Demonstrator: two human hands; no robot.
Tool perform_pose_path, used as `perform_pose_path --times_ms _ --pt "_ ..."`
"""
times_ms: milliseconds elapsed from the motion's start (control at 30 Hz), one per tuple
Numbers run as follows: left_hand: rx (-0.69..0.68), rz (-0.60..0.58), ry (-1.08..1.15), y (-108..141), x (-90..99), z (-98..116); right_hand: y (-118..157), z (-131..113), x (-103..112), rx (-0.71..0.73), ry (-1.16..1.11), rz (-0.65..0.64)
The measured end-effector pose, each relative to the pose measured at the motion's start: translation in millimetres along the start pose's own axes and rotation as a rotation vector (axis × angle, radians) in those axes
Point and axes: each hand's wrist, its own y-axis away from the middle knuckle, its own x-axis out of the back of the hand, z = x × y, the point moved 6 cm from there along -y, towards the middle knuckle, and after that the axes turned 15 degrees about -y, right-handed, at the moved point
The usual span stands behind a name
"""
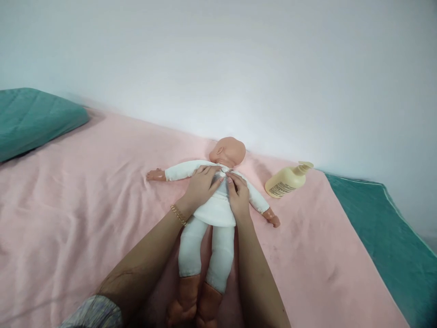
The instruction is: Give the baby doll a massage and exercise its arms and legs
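Observation:
A baby doll [215, 212] with a white cloth body lies stretched out, its head [232, 148] turned away towards the wall and its arms spread. My left hand [204, 184] rests on the upper torso near one shoulder, fingers extended and lying on the cloth. On the other side of the torso lies my right hand [239, 190], its fingers also stretched along the cloth below the neck. Both thumbs point inward, with a small gap between the hands. Whether the doll lies on its front or back I cannot tell. Its legs reach down between my forearms.
A yellow pump bottle [286, 181] leans at a tilt to the right of the doll. Beneath everything spreads a wrinkled pink blanket [102, 205]. A green pillow-like bundle [37, 118] sits at left, green fabric [382, 232] at right. The white wall [218, 68] rises behind.

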Motion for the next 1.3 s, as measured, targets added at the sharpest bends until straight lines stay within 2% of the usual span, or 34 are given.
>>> perform_pose_path --times_ms 567,700,833,933,1067,1200,1300 --pt "0.030 -0.022 0.056 0 -1.6 -4 -1 5 -3 -0.024 0.020 -0.047" --pt "0.041 0.053 0.112 3 8.1 0 3 -5 5 -0.006 -0.022 -0.006" --pt "-0.035 0.093 0.089 6 32.6 10 9 -27 22 -0.014 -0.033 0.024" --pt "-0.124 -0.022 0.156 9 56.1 16 15 -42 32 -0.091 -0.068 -0.069" --pt "-0.153 -0.298 0.235 17 73.8 15 26 -54 29 -0.222 -0.085 -0.379" --pt "-0.196 -0.572 0.284 28 64.9 18 36 -55 21 -0.316 -0.063 -0.589" --pt "-0.251 -0.703 0.359 33 54.4 22 40 -54 17 -0.364 -0.017 -0.667"
